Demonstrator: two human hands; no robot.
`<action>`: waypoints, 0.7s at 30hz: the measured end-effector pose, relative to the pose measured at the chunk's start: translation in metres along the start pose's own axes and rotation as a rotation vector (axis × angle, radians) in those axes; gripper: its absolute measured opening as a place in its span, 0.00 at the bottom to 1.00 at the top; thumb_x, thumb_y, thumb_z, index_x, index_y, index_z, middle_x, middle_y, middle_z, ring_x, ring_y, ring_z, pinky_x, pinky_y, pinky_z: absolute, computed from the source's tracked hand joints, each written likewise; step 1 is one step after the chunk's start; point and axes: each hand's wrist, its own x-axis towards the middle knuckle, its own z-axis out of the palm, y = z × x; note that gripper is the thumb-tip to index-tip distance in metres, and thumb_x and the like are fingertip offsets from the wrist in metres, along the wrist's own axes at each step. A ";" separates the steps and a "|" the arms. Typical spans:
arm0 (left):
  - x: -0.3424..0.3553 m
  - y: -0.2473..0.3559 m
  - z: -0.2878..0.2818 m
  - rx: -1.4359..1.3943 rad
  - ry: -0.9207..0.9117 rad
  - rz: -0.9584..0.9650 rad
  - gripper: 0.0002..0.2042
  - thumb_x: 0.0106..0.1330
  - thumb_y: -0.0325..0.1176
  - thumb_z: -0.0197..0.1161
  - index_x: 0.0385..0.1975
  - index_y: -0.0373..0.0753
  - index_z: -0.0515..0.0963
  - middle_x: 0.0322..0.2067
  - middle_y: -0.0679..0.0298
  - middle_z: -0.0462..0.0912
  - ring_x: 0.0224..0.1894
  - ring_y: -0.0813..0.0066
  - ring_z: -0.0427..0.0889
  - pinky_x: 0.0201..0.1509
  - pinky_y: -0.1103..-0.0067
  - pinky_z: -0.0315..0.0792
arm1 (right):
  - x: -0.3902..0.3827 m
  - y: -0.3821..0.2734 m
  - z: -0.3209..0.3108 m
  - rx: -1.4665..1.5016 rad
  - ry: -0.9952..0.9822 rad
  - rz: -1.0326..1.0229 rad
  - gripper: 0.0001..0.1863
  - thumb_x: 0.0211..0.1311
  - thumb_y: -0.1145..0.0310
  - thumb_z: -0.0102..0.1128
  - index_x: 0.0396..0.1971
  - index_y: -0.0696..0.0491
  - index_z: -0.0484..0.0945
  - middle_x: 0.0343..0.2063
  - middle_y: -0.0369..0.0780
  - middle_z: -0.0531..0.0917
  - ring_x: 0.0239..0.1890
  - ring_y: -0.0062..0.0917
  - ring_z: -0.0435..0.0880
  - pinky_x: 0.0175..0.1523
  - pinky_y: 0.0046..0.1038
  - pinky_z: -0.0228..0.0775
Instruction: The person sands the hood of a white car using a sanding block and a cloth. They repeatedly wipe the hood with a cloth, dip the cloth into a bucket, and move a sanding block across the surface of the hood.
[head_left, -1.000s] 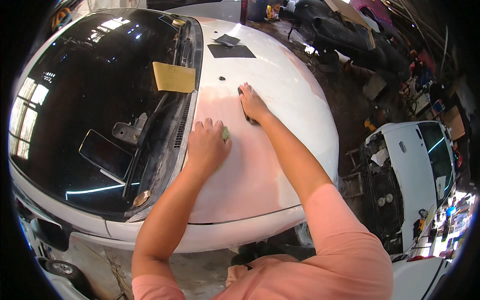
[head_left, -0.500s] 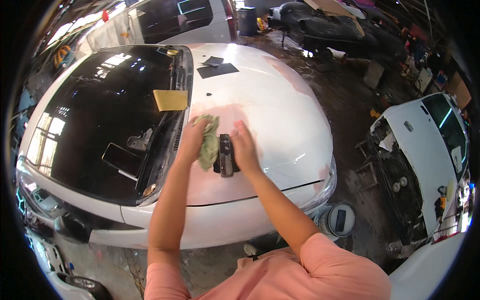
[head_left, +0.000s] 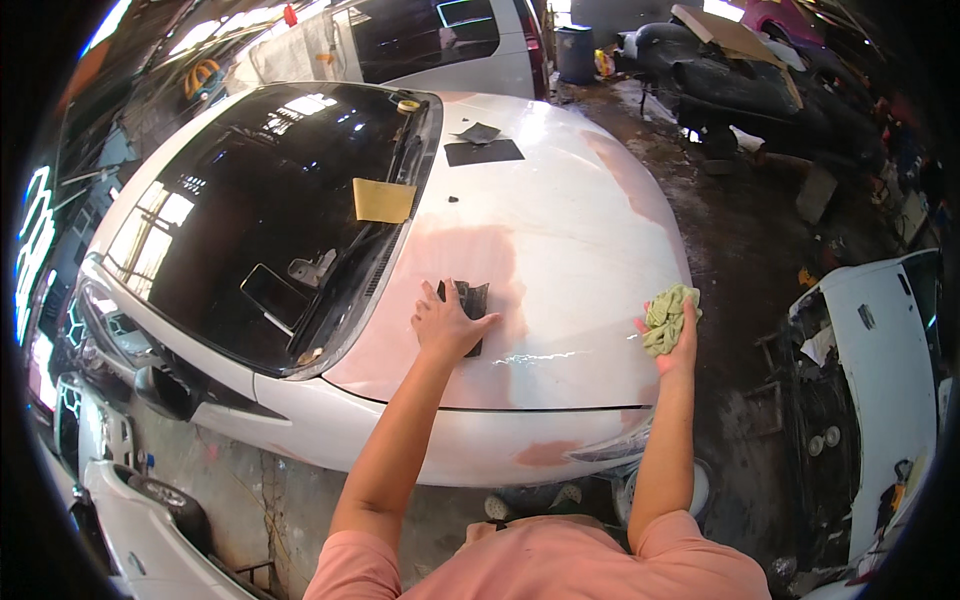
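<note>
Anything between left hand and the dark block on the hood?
Nothing visible. The left hand is right over the dark block, fingers spread, partly hiding it; contact can't be confirmed. The right hand holds the green cloth well off to the right, out of the way.

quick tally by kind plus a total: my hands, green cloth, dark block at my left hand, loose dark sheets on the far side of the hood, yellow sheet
Hands (left hand, right hand): 2
Green cloth: 1
Dark block: 1, partly hidden
Dark sheets: 2
Yellow sheet: 1
Total: 7
</note>
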 end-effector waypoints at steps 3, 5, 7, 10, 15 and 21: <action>0.010 -0.013 0.003 -0.083 -0.030 -0.056 0.46 0.63 0.56 0.70 0.79 0.43 0.61 0.71 0.42 0.69 0.71 0.41 0.71 0.72 0.47 0.67 | 0.026 0.022 0.047 -0.360 -0.167 0.042 0.22 0.70 0.55 0.69 0.57 0.50 0.81 0.46 0.37 0.85 0.43 0.26 0.86 0.43 0.35 0.84; 0.025 -0.006 0.008 -0.138 0.030 -0.064 0.39 0.65 0.47 0.68 0.77 0.46 0.64 0.66 0.48 0.75 0.67 0.45 0.74 0.69 0.49 0.71 | 0.031 0.062 0.117 -0.499 -0.308 -0.056 0.20 0.68 0.59 0.71 0.54 0.52 0.82 0.41 0.35 0.87 0.37 0.21 0.86 0.41 0.29 0.82; 0.027 0.004 0.017 -0.131 0.084 -0.089 0.34 0.67 0.40 0.66 0.75 0.48 0.68 0.62 0.54 0.79 0.66 0.48 0.76 0.67 0.51 0.72 | 0.024 0.094 0.193 -0.751 -0.438 -0.219 0.22 0.64 0.59 0.73 0.54 0.54 0.82 0.40 0.41 0.90 0.38 0.26 0.89 0.44 0.32 0.83; 0.028 0.023 0.038 -0.028 0.205 -0.078 0.26 0.69 0.35 0.63 0.68 0.51 0.76 0.60 0.58 0.81 0.65 0.51 0.75 0.67 0.54 0.71 | -0.003 0.120 0.272 -1.222 -0.538 -0.480 0.28 0.62 0.50 0.69 0.54 0.56 0.81 0.44 0.54 0.89 0.48 0.53 0.89 0.54 0.48 0.82; 0.040 0.016 0.051 -0.017 0.360 0.155 0.16 0.71 0.38 0.66 0.57 0.49 0.85 0.60 0.62 0.82 0.65 0.54 0.74 0.67 0.59 0.69 | 0.051 0.140 0.234 -0.933 -0.463 -0.552 0.27 0.65 0.48 0.70 0.47 0.58 0.78 0.42 0.56 0.87 0.45 0.56 0.87 0.50 0.52 0.79; 0.006 -0.005 0.046 -0.044 0.222 0.478 0.19 0.68 0.40 0.70 0.59 0.48 0.85 0.58 0.64 0.84 0.59 0.54 0.78 0.65 0.61 0.70 | 0.172 0.086 0.099 -0.875 0.043 -0.515 0.25 0.67 0.50 0.70 0.46 0.58 0.77 0.42 0.52 0.87 0.45 0.48 0.87 0.52 0.46 0.78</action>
